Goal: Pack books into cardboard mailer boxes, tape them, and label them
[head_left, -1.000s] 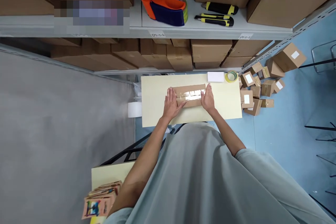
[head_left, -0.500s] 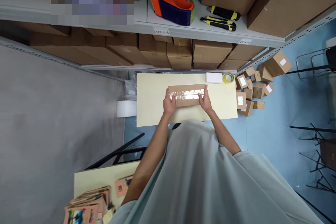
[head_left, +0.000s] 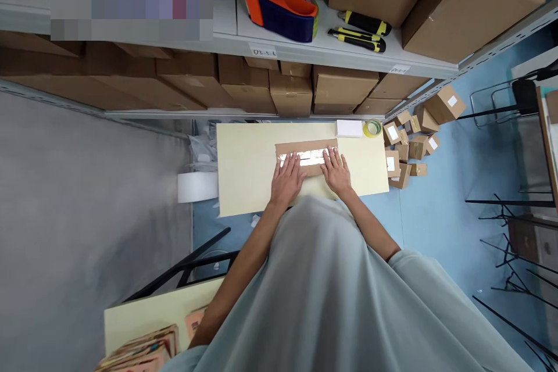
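Observation:
A flat cardboard box (head_left: 311,170) with shiny clear tape along its top lies on the pale yellow table (head_left: 244,186). My left hand (head_left: 286,179) rests palm down on the box's left part, fingers stretched out over the tape. On the right part my right hand (head_left: 336,172) lies flat too, its fingertips on the tape near the box's end. Neither hand grips anything. Behind the box, at the table's far edge, are a white box-shaped item (head_left: 349,128) and a roll of tape (head_left: 372,128).
Cardboard boxes fill the shelf (head_left: 174,38) ahead; on it lie an orange and blue tape dispenser (head_left: 283,14) and several utility knives (head_left: 360,39). Small parcels (head_left: 405,151) are heaped right of the table. A white roll (head_left: 197,187) stands left; booklets (head_left: 139,351) are stacked at lower left.
Both hands have let go of the box's ends and now lie flat on its taped top. The view has shifted slightly.

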`<state>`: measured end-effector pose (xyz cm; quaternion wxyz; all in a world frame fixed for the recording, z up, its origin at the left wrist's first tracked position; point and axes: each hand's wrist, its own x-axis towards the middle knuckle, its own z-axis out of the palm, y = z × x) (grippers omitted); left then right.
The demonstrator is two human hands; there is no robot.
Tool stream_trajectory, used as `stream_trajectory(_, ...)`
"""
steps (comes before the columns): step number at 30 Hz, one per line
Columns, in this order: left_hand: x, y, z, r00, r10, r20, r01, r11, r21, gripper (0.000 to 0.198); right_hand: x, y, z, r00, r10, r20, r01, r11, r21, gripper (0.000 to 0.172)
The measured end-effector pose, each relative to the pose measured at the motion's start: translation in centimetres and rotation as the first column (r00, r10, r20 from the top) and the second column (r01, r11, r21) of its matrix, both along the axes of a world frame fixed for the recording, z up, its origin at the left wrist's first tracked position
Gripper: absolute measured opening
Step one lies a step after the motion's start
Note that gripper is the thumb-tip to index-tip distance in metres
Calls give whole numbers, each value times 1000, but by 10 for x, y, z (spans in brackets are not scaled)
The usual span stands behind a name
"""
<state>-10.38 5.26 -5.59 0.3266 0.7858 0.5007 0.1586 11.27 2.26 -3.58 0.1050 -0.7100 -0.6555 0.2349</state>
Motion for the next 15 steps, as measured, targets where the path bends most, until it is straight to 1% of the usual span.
stream_trajectory(2,3,-2,0,1000,22,10,-22,1000,-5,77,-1,-1,1,1000,-11,7,11,1000,-8,67)
stream_trajectory(5,10,-6,0,999,47,10,-47,999,-1,80,-13,-5,2,998,-49,40,51,998,-32,66)
stream_trajectory(7,10,-8,1,999,40,26,-40,999,2,81,-24,-11,3,994,-81,70,85,995,-52,67)
stream_trajectory(11,1,-7,3,996,-5,91,5,1000,2,78,-40,-21,10,989,-104,107,113,990,-82,70)
stream_trajectory(13,-3,-5,3,995,-19,94,18,1000,10,77,-46,-21,14,991,-71,113,81,993,-90,69)
stream_trajectory(15,-5,-1,4,996,-29,89,28,1000,15,75,-51,-16,16,995,26,93,-17,996,-92,67)
